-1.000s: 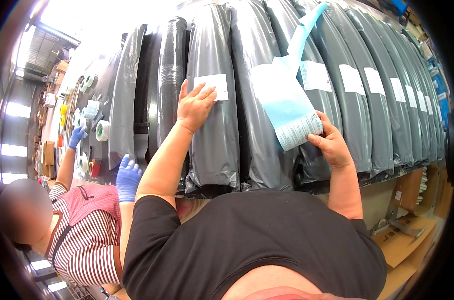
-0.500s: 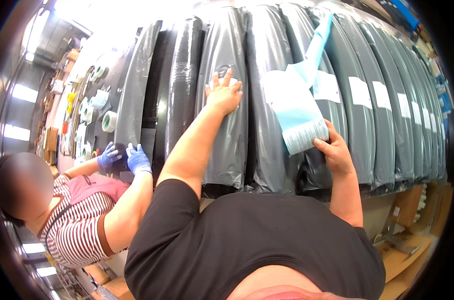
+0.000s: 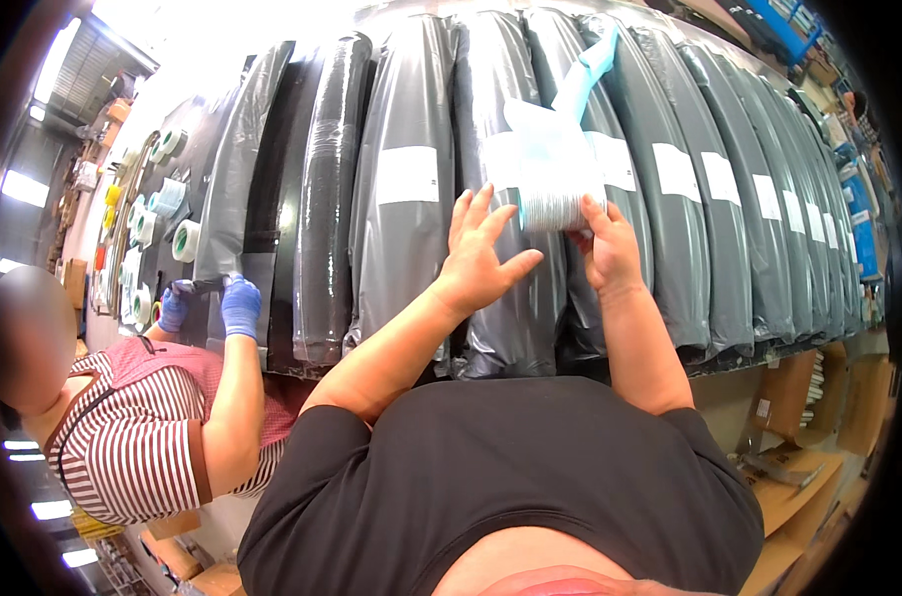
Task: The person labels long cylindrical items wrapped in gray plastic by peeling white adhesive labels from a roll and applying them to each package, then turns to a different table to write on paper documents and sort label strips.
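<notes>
My right hand grips a roll of labels with its thumb and fingers at the right side. From the roll a pale blue backing strip trails away over the wrapped packages. My left hand is open, fingers spread, just left of the roll and apart from it. Below that hand lies a long package in shiny dark grey plastic. Left of it, another long grey package bears a white label lying flat on its upper part.
More long grey packages with white labels lie side by side on the right. At left, a co-worker's blue-gloved hands hold the end of a black plastic wrapping. Tape rolls stand beyond, and cardboard boxes sit lower right.
My left hand has lifted off the package, uncovering its white label, and moved right toward the roll. My right hand has brought the roll left and farther away. The co-worker's hands shifted.
</notes>
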Action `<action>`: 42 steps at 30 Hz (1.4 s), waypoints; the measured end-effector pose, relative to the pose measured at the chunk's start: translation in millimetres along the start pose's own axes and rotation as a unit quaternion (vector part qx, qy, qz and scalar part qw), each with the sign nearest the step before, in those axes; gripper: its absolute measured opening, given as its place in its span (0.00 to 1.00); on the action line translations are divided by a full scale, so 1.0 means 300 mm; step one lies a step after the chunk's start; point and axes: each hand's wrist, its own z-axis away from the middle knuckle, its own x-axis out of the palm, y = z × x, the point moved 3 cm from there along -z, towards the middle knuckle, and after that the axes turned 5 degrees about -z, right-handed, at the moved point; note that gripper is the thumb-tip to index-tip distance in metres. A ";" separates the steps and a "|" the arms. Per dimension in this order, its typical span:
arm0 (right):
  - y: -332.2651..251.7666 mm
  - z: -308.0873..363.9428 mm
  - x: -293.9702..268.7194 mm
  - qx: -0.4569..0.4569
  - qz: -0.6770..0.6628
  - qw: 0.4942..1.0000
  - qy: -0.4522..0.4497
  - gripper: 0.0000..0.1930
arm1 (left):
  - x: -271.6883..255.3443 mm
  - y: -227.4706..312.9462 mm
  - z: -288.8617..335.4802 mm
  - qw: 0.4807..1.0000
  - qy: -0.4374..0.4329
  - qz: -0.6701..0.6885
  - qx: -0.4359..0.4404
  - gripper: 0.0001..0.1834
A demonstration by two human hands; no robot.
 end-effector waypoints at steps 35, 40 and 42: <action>0.988 1.320 0.816 -0.052 0.295 0.450 -0.841 0.13 | -0.397 0.019 2.352 0.857 0.345 -0.022 -0.383 0.16; 1.475 1.848 0.930 0.075 0.344 0.346 -0.870 0.15 | -0.516 0.007 2.998 0.761 0.421 -0.048 -0.491 0.18; 1.601 1.987 1.018 0.082 0.348 0.337 -0.871 0.15 | -0.623 -0.047 3.114 0.748 0.437 -0.010 -0.500 0.18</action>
